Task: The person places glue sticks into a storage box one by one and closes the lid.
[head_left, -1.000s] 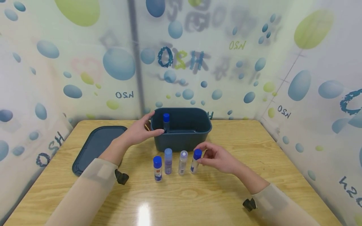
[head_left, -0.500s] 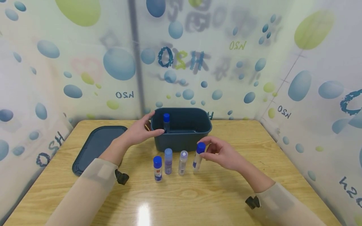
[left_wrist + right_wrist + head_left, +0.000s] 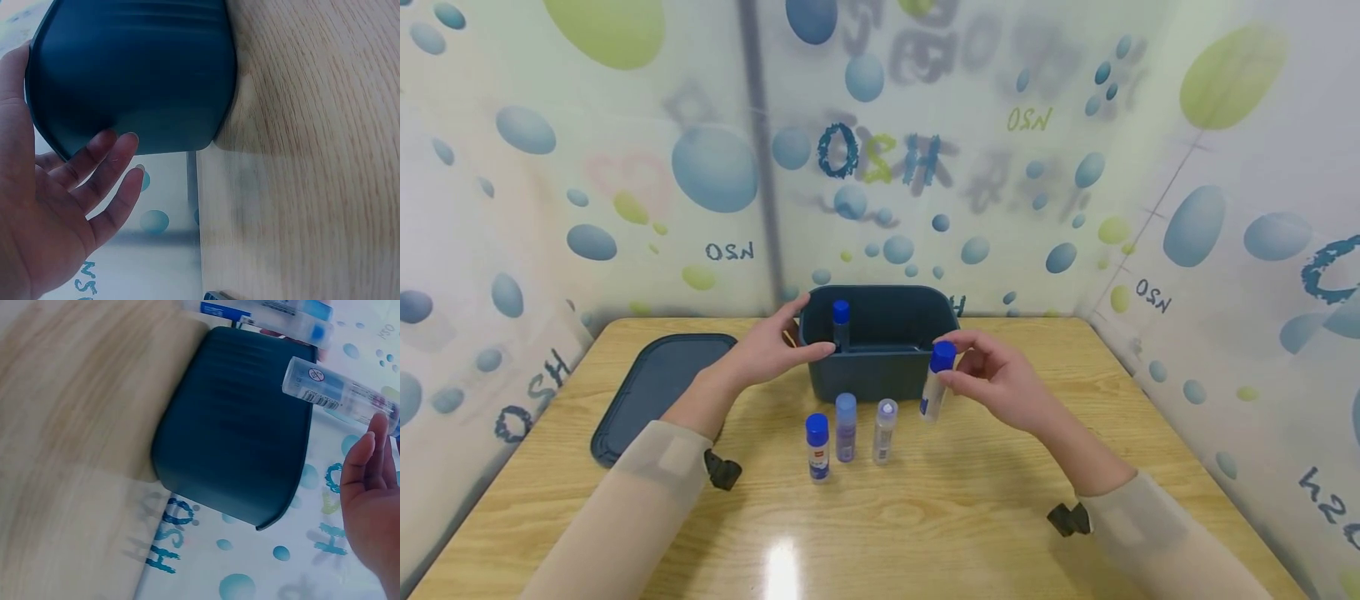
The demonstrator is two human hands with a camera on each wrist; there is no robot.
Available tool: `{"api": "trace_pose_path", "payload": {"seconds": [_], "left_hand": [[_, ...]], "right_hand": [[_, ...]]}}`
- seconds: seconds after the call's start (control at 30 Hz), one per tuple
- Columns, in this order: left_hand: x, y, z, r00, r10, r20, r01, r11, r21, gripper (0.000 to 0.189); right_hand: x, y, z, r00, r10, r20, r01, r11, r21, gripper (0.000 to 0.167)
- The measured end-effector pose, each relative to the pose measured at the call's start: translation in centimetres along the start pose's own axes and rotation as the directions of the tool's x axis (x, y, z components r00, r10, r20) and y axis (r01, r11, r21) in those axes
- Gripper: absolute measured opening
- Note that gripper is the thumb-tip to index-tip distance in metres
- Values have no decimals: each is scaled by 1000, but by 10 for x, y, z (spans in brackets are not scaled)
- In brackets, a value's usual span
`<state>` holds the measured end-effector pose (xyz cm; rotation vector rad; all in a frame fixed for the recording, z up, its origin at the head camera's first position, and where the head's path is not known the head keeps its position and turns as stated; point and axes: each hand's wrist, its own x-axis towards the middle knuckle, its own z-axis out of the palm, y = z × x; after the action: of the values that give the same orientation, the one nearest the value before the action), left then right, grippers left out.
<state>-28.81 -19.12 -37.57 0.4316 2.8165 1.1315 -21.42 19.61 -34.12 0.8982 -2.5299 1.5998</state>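
Observation:
My right hand pinches a glue stick near its blue cap. The stick hangs tilted above the table, in front of the box's right end; its clear base shows in the right wrist view. My left hand grips the left end of a dark blue plastic box, thumb over the front rim and fingers along the end wall. Inside, at the left, stands another blue-capped glue stick. Before the box stand a blue-capped glue stick, a pale blue-capped tube and a clear-capped tube.
A dark blue lid lies flat on the wooden table, left of the box and partly behind my left forearm. A patterned curtain hangs close behind the table and along both sides.
My right hand has lifted the glue stick off the table and moved it up and slightly right, level with the box's front wall. My left hand stays at the box.

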Motion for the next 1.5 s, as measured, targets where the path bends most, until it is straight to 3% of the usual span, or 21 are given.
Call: {"api": "trace_pose_path", "payload": {"seconds": [0.5,1.03,1.5], "left_hand": [[0,1,0,1000,-6,-3,6,1000,5,115],[0,1,0,1000,-11,-1,11,1000,3,115],[1,0,0,1000,-14,7,14,1000,0,116]], "right_hand": [[31,-19,-9,991,-104,-83,104,995,-8,39],[78,-29,-7,984,-40,-173,40,999,1,39],[121,-8,4,982,-22,-186,19,1000,-14,41]]}}
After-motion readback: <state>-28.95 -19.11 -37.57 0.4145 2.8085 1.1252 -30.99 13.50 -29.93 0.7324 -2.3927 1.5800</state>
